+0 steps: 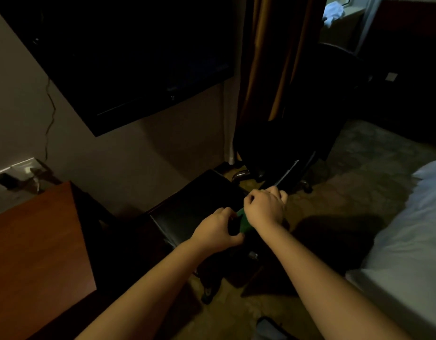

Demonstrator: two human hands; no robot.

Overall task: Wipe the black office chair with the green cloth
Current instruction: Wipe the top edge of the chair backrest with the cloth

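Hands together at centre frame, low light all round. The left hand (217, 229) has its fingers (230, 238) curled in, pinching the near end of the green cloth (243, 221). The right hand (264, 208) sits just beyond it, knuckles up and closed into a fist over the cloth's far end. Only a short strip of green shows between the two. Whether the right fist grips anything besides the cloth, I cannot tell; it is too dark there.

Right under the hands lies a black padded seat (194, 204) with a stitched edge, its legs reaching down to the carpet (359, 168). The cloth is held just above its right edge; contact is not clear.

The black office chair (297, 133) stands farther off, a dark mass against the brown curtain (268, 57), with a chrome leg (239, 174) and a caster (307, 188) catching light at its base. The hands are near that base, not plainly on it.

On the left, a reddish wooden surface (35, 241) runs along the wall, and a big dark television (114, 57) hangs above it. On the right, a bed (408, 229) with pale sheets fills the edge of the picture.
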